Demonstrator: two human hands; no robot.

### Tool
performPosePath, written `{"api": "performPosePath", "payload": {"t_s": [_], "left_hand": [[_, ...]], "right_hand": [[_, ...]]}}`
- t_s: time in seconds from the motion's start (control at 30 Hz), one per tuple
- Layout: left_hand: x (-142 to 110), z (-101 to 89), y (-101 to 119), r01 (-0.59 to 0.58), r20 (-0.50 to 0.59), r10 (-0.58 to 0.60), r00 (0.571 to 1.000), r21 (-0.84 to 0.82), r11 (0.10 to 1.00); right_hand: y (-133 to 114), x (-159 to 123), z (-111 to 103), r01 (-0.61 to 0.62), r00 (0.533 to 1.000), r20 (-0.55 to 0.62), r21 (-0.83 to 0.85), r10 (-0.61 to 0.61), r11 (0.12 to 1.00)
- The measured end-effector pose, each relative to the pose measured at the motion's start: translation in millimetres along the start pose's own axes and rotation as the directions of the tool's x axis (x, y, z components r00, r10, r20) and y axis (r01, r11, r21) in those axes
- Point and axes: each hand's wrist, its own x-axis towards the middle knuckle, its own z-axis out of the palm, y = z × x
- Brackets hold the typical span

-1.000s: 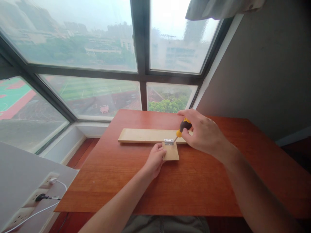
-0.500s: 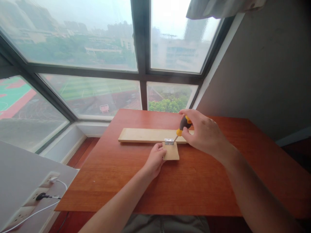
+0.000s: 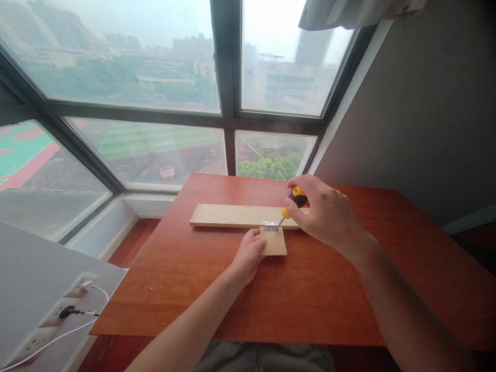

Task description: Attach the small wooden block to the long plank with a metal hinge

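Evidently light and stiff, the small wooden piece (image 3: 276, 246) looks easy to manage by one edge: thin, flat, square-cornered, and likely to pivot under a sideways push rather than bend. Its plain face seems dry enough not to slip, and its left edge gives a good hold, well away from the metal hinge (image 3: 270, 226) at its far edge. The piece sits over the middle of the reddish table (image 3: 186, 289), just on the near side of a long pale board (image 3: 232, 215), which is probably heavier and just as rigid. The hinge should be hard and smooth, too small to grip comfortably.

The screwdriver (image 3: 297, 199) probably has a grippy handle, thick and yellow-and-black, best held around its bulge; its slim shaft slants down to the hinge's right end. Whether the tip is seated in a screw is too small to tell.

The left hand (image 3: 249, 257) comes in low from the near side, thumb on top of the small piece and the other fingers curled by its left edge, pinching it. The right hand (image 3: 321, 205) arches above, wrist raised, with thumb and fingers closed round the handle and the forearm slanting back toward the near right.
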Motion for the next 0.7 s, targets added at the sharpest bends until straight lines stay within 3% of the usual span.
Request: {"api": "performPosePath", "payload": {"t_s": [0.13,0.47,0.7], "left_hand": [[0,-0.3,0,0.000,-0.004,0.000,1.000,-0.009,1.000],[0,-1.9,-2,0.002,0.002,-0.002,1.000,-0.013,1.000],[0,-2.3,-2,0.008,0.004,-0.008,1.000,-0.005,1.000]], "right_hand": [[1,1,3,-0.052,0.998,-0.029,-0.055,0.050,0.997],[7,1,-5,-0.034,0.995,-0.093,0.125,0.046,0.992],[4,0,6,-0.004,0.996,-0.091,0.199,0.022,0.980]]}}
